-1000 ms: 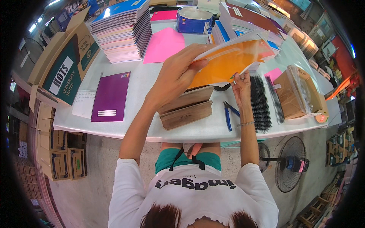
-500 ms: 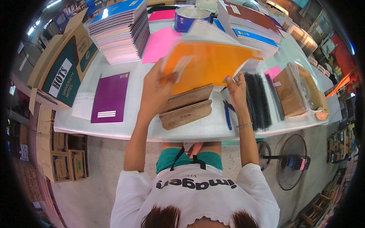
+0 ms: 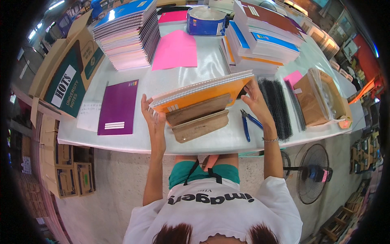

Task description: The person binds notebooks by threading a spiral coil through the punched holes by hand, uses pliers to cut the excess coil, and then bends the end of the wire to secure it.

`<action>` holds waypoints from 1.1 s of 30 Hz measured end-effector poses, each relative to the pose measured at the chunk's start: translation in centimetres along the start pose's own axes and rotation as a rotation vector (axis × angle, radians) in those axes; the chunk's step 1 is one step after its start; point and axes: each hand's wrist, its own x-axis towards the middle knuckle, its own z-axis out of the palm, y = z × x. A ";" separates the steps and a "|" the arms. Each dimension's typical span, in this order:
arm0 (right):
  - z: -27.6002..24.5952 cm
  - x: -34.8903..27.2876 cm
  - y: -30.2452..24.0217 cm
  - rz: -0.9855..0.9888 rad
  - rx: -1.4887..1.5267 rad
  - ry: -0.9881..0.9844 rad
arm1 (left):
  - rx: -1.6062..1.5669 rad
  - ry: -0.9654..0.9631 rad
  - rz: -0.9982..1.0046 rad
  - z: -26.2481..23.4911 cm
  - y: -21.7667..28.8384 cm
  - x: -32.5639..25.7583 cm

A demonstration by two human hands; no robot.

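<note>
An orange-covered notebook (image 3: 211,96) stands on its long edge in a grooved wooden stand (image 3: 200,127), its row of punched holes along the top. My left hand (image 3: 155,118) is at the notebook's left end, fingers spread and thumb near the cover's lower corner. At the other end my right hand (image 3: 256,99) grips the notebook, some of its fingers hidden behind. Blue-handled pliers (image 3: 247,125) lie beside the stand, under my right wrist. Black wire binding coils (image 3: 275,112) lie just right of that hand.
At left lies a purple notebook (image 3: 118,106), with a green-and-brown carton (image 3: 67,87) beyond. Tall spiral notebook stacks (image 3: 130,46) and unbound ones (image 3: 260,53) stand behind. Pink sheets (image 3: 175,51) lie between them. A cardboard box (image 3: 319,97) sits right; a fan (image 3: 313,174) stands below.
The orange notebook has come down from above the stand into it, its punched edge now on top. My left hand has loosened and spread its fingers; the right has shifted up its end.
</note>
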 end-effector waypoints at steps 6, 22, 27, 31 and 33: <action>-0.4 -0.7 2.2 0.152 -0.077 -0.147 | 0.190 -0.017 0.008 -0.3 0.1 -0.4; -16.0 -3.4 10.3 0.385 -1.060 0.604 | 0.134 0.003 0.161 -3.8 -0.3 5.1; -20.9 -5.2 16.0 0.465 -0.902 0.520 | -0.062 0.294 0.372 -2.8 2.6 6.8; -19.6 -4.8 14.4 0.374 -0.835 0.566 | 0.069 0.730 0.643 -0.7 5.5 5.4; -19.3 -4.2 13.2 0.360 -0.797 0.605 | 0.244 0.691 0.763 0.6 6.2 3.9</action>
